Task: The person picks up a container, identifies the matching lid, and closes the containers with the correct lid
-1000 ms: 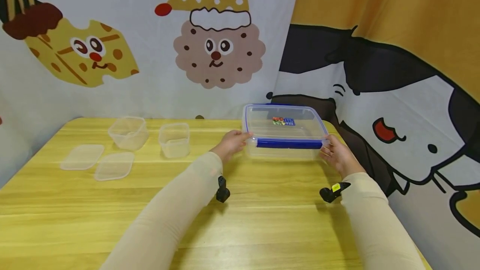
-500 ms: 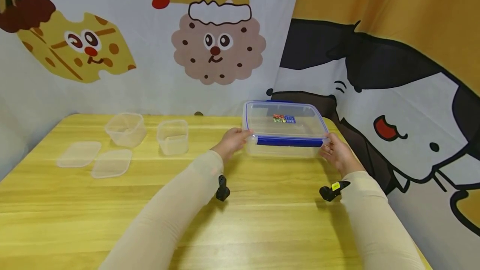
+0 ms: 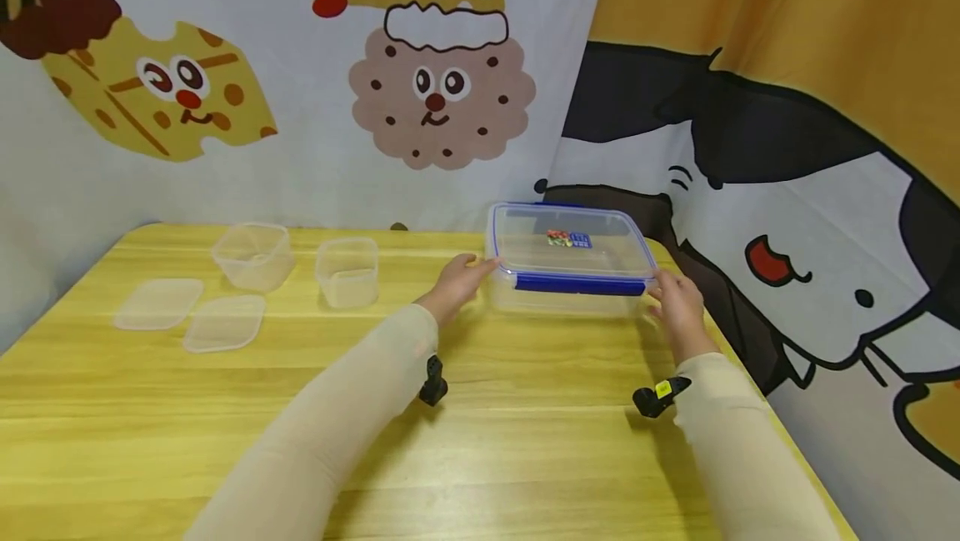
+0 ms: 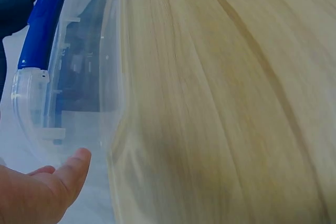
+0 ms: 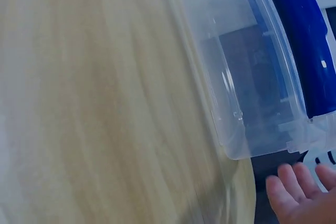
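I saw left hand (image 3: 456, 284) and right hand (image 3: 681, 312) loosely spread, gripping nothing, by near corners of blue-latched clear container (image 3: 573, 259); judged even two-sided contact steadiest.

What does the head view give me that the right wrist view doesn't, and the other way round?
Only the head view: the left grip, two small clear tubs, two flat lids, and the colourful label on the big clear box.

Only the right wrist view: small clear tabs just below the blue strip, seen close up.

Both: the box, its blue strip, the right grip and the wooden table.
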A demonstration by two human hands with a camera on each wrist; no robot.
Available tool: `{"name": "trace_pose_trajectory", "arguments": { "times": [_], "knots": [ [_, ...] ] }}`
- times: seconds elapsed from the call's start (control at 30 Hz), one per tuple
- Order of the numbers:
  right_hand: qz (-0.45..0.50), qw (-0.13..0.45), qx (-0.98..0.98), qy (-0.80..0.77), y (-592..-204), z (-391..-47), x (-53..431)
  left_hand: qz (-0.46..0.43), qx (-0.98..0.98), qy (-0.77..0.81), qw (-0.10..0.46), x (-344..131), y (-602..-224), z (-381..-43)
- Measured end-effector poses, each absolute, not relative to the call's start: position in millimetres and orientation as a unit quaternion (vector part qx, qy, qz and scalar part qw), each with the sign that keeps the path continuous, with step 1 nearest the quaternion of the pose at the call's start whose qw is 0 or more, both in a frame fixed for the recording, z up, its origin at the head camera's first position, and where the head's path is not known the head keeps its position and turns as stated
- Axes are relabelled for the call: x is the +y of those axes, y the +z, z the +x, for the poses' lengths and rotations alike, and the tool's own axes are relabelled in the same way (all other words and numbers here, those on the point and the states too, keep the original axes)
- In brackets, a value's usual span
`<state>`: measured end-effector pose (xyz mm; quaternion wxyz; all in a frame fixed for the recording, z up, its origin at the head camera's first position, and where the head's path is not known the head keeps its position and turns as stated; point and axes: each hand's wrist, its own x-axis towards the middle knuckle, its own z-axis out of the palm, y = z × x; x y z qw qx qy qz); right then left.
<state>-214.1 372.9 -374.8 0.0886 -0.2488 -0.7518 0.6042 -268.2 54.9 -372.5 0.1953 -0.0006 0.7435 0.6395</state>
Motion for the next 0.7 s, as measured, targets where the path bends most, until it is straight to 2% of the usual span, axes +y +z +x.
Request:
{"name": "trace_pose_trajectory", "arguments": {
  "times": [0.37, 0.7],
  "knots": [
    [-0.241, 0.22, -0.792, 0.517, -367.3, -196.1, 364.1, 0.053, 0.783, 0.602, 0.145, 26.1, -356.5, -250.6],
    [-0.205, 0.268, -0.782, 0.525, -356.4, -180.7, 347.0, 0.109, 0.795, 0.587, 0.106, -6.3, -334.1, -228.1]
  ]
}}
